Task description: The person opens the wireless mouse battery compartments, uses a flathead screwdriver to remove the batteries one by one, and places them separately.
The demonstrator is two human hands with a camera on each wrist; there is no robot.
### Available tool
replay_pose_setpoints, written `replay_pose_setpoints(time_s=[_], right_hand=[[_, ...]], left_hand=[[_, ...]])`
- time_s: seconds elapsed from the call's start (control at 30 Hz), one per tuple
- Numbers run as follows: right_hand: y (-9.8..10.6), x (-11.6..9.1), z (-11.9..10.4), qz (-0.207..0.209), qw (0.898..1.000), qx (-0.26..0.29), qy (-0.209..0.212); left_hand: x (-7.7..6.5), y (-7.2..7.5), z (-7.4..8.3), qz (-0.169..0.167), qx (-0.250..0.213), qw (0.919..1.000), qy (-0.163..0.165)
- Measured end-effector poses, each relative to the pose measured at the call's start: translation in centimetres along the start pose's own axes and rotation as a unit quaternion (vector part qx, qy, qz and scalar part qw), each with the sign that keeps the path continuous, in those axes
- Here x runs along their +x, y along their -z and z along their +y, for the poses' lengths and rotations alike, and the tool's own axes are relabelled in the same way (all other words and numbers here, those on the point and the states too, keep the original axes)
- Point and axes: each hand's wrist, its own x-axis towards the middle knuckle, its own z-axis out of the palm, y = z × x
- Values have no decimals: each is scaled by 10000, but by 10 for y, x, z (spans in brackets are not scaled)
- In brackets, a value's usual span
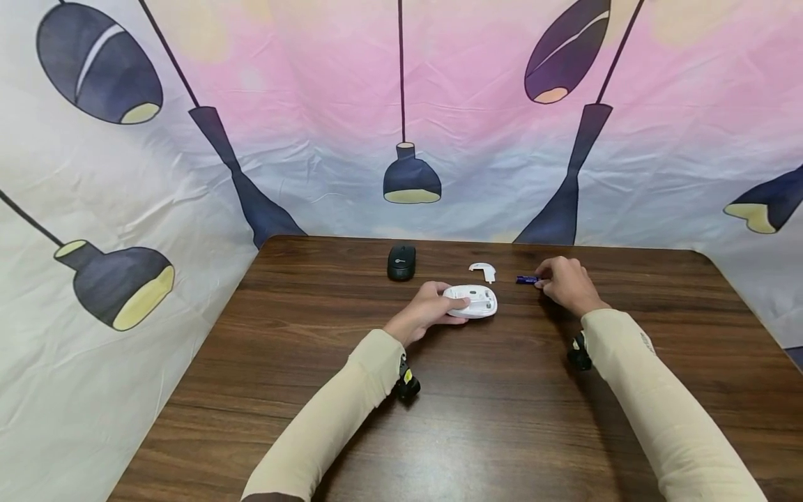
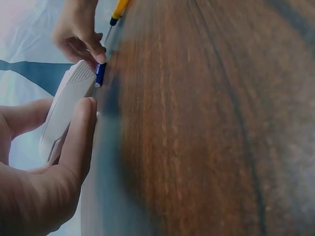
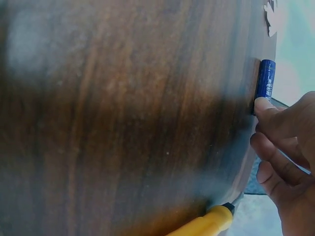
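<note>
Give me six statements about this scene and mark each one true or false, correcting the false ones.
1. The left hand holds the white mouse, underside up. True.
2. The right hand pinches a blue battery. True.
3. The blue battery sits inside the white mouse. False: it is outside, at the right hand's fingertips.
4. The dark mouse and the white cover piece rest on the table. True.
5. The white cover piece is fitted on the white mouse. False: it lies apart from it.
6. In the head view, the dark mouse is right of the blue battery. False: it is to the left.
</note>
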Motion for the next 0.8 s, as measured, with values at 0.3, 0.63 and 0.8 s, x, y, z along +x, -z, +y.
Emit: replay_pose_setpoints(time_s=[0.3, 0.63, 0.8], right_hand=[[8, -6, -5, -73, 9999, 85, 40], [19, -20, -10, 291, 9989, 36, 357], [21, -30, -11, 478, 9972, 111, 561]], left_hand=[[7, -4, -4, 149, 439, 9988, -136], [8, -6, -3, 318, 1475, 9864, -651], [8, -4, -1, 539, 2249, 9698, -777]])
